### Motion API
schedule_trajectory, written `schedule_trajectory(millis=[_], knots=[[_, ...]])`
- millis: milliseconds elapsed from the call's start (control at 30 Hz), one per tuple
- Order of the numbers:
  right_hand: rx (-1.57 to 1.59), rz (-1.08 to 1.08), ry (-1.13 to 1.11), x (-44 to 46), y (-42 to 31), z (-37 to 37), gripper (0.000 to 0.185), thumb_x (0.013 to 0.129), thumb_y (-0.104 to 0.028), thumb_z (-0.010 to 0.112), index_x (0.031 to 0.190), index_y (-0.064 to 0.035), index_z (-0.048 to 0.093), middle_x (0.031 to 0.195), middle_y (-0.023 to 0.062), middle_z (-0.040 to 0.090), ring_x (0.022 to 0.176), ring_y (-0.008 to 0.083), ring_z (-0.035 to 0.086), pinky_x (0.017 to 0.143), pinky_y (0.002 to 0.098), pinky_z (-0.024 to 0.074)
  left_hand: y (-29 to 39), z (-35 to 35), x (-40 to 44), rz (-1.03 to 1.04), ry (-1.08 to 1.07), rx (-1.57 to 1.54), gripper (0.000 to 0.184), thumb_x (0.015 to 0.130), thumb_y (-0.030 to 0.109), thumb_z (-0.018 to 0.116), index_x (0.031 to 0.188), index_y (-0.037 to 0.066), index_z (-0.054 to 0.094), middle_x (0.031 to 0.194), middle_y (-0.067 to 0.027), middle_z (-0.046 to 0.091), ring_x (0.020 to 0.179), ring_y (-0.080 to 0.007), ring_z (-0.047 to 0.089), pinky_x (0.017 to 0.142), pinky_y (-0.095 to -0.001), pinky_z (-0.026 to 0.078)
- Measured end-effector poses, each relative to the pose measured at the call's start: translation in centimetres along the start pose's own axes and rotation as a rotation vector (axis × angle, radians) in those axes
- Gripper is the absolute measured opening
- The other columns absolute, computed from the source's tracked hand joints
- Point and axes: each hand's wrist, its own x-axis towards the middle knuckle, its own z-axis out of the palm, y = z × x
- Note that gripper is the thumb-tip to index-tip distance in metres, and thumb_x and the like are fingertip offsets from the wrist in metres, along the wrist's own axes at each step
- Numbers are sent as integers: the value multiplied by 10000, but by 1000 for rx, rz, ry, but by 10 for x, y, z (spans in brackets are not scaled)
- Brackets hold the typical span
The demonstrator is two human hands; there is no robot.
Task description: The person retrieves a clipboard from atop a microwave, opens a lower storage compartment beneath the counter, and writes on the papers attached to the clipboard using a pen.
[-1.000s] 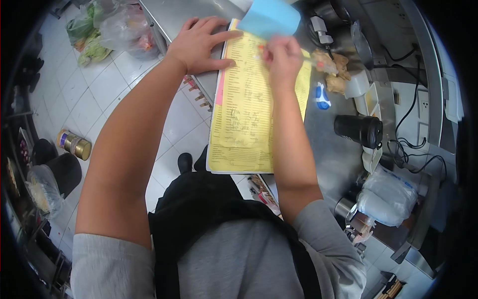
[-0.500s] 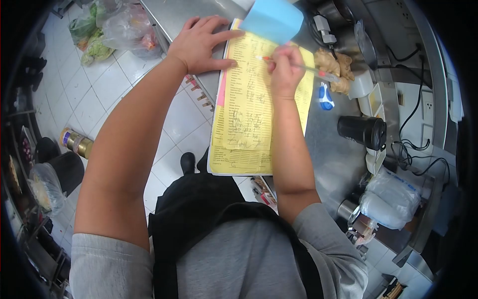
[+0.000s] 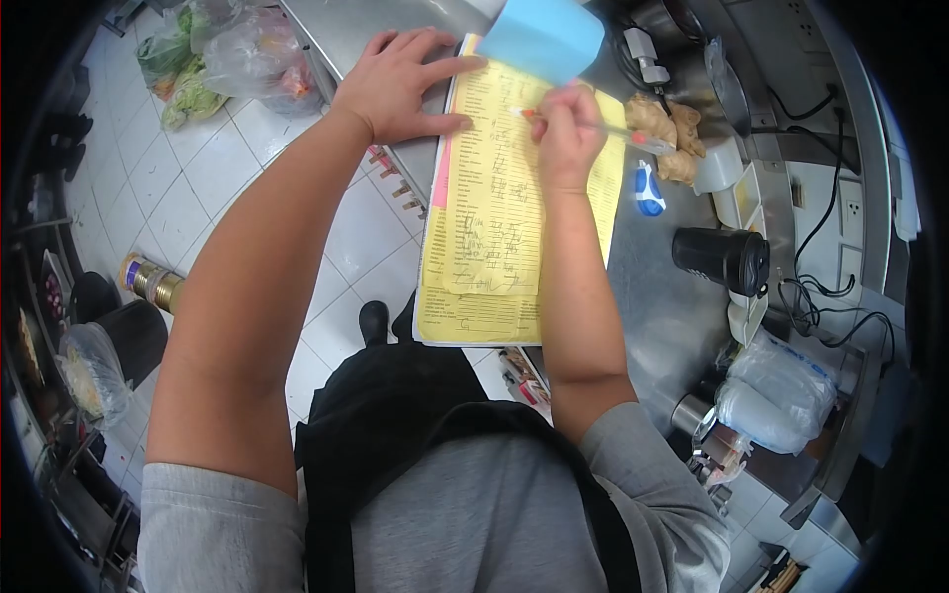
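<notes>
A yellow printed form with handwritten marks tops a stack of papers on the steel counter. My right hand is closed around a clear pen with an orange tip, which points at the upper part of the form. My left hand lies spread, its thumb and fingers touching the form's upper left edge. Across the top of the papers a light blue sheet is folded back. Pink paper shows along the left side of the stack.
Ginger root, a blue-and-white correction tape and a black tumbler are to the right on the steel counter. Plastic bags of vegetables and a large can are down on the left. Cables hang by the wall.
The pen and my right hand have shifted very slightly, still over the same upper part of the form. My left hand stays in place.
</notes>
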Motion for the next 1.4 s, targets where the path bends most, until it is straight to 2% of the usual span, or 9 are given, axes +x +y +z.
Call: schedule_trajectory(millis=[267, 367, 467, 667, 867, 967, 1167, 1333, 1400], knots=[[-149, 16, -39, 5, 7, -5, 117, 831, 0, 523, 717, -23, 514, 621, 1, 521, 564, 59, 453, 514, 234, 386, 0, 1, 0, 8, 11, -1, 659, 735, 504, 685, 1358, 355, 531, 1389, -36, 456, 1288, -228, 438, 1143, -456, 234], [-67, 54, -34, 3, 2, -3, 117, 828, 0, 528, 715, -24, 511, 624, 5, 528, 556, 59, 458, 521, 235, 400, -1, 1, 1, 13, 6, -6, 661, 733, 504, 685, 1357, 353, 533, 1386, -36, 456, 1285, -228, 440, 1142, -458, 236], [-110, -28, -7, 4, 6, -2, 121, 826, 6, 528, 713, -28, 503, 643, 20, 534, 530, 68, 459, 515, 235, 412, -1, 1, 1, 18, 9, -5, 665, 728, 503, 689, 1357, 353, 533, 1382, -37, 457, 1281, -231, 443, 1141, -458, 238], [112, 96, 68, 6, 2, -6, 123, 823, 23, 525, 721, -37, 489, 686, 41, 537, 512, 83, 465, 522, 235, 438, 1, -2, 1, 10, 4, -1, 678, 716, 503, 698, 1357, 354, 534, 1386, -37, 455, 1278, -236, 448, 1142, -459, 239], [-22, -14, 39, 6, 7, -3, 124, 844, -3, 524, 728, -37, 500, 641, 12, 524, 510, 72, 457, 511, 228, 404, 2, -5, 2, -2, -12, -18, 683, 708, 509, 699, 1355, 358, 537, 1379, -42, 468, 1278, -246, 447, 1144, -447, 237], [-17, 26, 39, 5, 5, -2, 128, 845, -15, 531, 723, -39, 502, 624, 2, 521, 509, 70, 456, 533, 240, 402, 1, -4, 2, 14, 8, -9, 687, 706, 516, 699, 1355, 361, 536, 1367, -56, 478, 1270, -253, 452, 1137, -442, 244], [-224, -81, 26, 8, 13, -2, 117, 830, -15, 532, 717, -34, 508, 632, 25, 534, 506, 81, 467, 485, 240, 380, 1, -3, 2, 31, 14, -2, 687, 709, 528, 691, 1356, 360, 534, 1357, -74, 481, 1261, -256, 459, 1123, -437, 257], [277, 237, 135, 14, -6, -11, 93, 800, 14, 528, 724, -35, 508, 653, 67, 544, 490, 113, 489, 440, 240, 374, 2, -3, 3, 33, 1, 22, 675, 719, 527, 679, 1354, 349, 533, 1372, -77, 471, 1280, -250, 448, 1124, -452, 254], [386, 291, 161, 15, -7, -16, 92, 793, 23, 528, 728, -37, 505, 661, 74, 545, 484, 122, 494, 437, 239, 374, 1, -4, 3, 16, -37, -9, 682, 727, 566, 662, 1360, 355, 521, 1372, -70, 473, 1333, -240, 387, 1139, -463, 221]])
